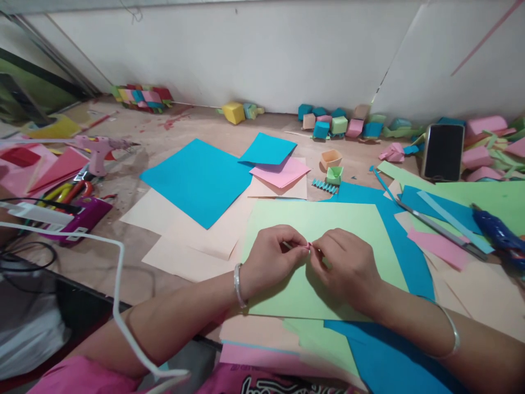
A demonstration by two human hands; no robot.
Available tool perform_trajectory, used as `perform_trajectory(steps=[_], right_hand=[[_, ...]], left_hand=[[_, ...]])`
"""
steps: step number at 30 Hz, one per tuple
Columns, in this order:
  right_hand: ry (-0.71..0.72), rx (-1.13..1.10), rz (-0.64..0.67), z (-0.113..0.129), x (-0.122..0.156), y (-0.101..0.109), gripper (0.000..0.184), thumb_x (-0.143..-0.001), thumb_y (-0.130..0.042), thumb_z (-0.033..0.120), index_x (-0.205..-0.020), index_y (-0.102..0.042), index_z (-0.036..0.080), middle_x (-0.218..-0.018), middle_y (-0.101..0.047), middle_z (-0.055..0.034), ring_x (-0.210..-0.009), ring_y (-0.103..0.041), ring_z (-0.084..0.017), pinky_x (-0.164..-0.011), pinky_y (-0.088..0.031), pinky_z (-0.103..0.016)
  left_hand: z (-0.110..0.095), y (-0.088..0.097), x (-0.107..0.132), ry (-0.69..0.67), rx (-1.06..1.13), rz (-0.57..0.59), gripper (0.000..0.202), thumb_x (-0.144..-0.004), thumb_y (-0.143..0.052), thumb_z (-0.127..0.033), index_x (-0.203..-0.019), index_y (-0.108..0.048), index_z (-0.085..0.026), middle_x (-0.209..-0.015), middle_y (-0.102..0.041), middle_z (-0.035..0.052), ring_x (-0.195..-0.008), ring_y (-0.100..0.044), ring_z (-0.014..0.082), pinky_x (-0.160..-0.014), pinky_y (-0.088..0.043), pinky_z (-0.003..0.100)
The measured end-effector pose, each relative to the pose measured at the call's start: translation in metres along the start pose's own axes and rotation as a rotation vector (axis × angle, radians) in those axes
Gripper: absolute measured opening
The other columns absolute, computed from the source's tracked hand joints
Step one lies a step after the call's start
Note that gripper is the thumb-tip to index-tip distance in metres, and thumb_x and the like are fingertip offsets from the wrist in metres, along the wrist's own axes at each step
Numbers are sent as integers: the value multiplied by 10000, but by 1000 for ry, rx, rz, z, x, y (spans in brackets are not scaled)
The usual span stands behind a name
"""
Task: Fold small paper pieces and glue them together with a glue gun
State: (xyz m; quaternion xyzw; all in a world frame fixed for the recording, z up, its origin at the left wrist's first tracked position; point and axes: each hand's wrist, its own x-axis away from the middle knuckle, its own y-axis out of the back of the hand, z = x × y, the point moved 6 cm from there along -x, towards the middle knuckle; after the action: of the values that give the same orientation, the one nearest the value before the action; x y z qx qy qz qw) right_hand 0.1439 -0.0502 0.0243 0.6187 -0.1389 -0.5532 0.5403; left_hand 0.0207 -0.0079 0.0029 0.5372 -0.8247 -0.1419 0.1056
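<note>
Between the fingertips of both hands is a tiny pink piece of paper (pixel 309 245), mostly covered by the fingers. My left hand (pixel 276 257) pinches it from one side, and my right hand (pixel 346 265) pinches it from the other. Both hands are over a pale green paper sheet (pixel 324 219). Just beyond that sheet stand a small green paper box (pixel 334 175) and a peach paper box (pixel 330 159). A folded zigzag blue paper strip (pixel 324 186) lies beside the green box.
Blue paper (pixel 200 180) and folded pink paper (pixel 281 172) lie behind the hands. A pink glue gun (pixel 97 153) is at left; a phone (pixel 443 152), a grey cutter knife (pixel 443 227) and a blue-handled tool (pixel 498 235) are at right. Small paper cubes (pixel 322 129) line the wall.
</note>
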Motion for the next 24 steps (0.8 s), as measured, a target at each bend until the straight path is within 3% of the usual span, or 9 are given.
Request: perform_trajectory(steps=[6,14,21,24], right_hand=[[1,-151,36,0,1,2,252,-908,-454,132,-702,-596,164,-665,-606,-79,-653,-515,-184,-602,-372,-325],[-21,-300,37,0,3,1,206,-912,-431,107,-879,-631,144,-753,-664,-97,-718,-580,-199,-638,-434,-324],[-16,-299,59,12,10,-5,297,-865,-367,34,-1012,-625,48,-775,-657,-143,-740,-587,-231,-646,-466,-348],[-89,-354,108,9,10,-8,263,-893,-401,89,-1006,-638,71,-773,-660,-120,-727,-592,-217,-648,-468,-337]], left_hand=[[-13,1,4,-154,-149,-24,129,-794,-637,-141,-688,-689,-194,-746,-694,51,-732,-620,175,-704,-482,303],[-14,3,6,-173,-146,-58,134,-794,-623,-127,-688,-672,-193,-741,-681,50,-717,-613,177,-701,-482,307],[-10,4,4,-227,-218,-33,160,-798,-585,-83,-688,-635,-188,-745,-654,44,-742,-597,174,-709,-470,295],[-10,2,3,-258,-292,-14,153,-828,-564,-102,-705,-614,-179,-772,-643,54,-761,-582,174,-718,-453,293]])
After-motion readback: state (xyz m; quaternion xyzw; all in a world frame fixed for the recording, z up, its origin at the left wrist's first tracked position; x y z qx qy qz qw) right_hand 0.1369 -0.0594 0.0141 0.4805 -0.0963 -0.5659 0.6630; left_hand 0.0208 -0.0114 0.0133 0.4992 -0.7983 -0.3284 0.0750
